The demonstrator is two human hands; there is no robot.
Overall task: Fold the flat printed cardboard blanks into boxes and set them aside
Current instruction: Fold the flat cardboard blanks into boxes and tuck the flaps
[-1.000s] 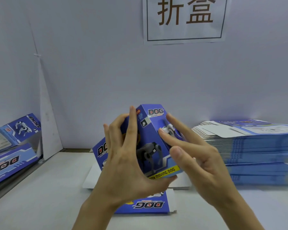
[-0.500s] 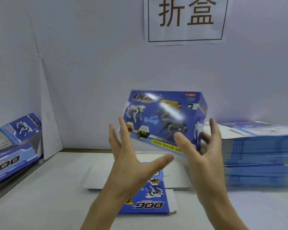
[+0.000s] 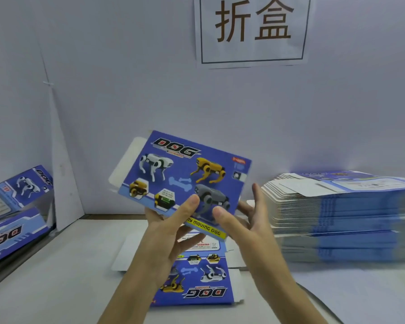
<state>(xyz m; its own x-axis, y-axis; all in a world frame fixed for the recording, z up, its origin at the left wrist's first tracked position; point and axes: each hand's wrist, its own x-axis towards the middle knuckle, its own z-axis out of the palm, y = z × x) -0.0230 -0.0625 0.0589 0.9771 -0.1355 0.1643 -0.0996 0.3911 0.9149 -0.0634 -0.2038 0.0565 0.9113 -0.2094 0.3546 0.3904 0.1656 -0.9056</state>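
Box (image 3: 180, 174) held tilted in the air, just left of the stack (image 3: 337, 218).
Left hand (image 3: 164, 235) and right hand (image 3: 246, 228) each pinch its lower edge, thumb on the glossy blue printed face, fingers behind. A plain white flap (image 3: 126, 164) juts from its far edge. Left of the stack and lower, a flat blank (image 3: 204, 284) lies on the pale table (image 3: 56, 265), bare tabletop around it.
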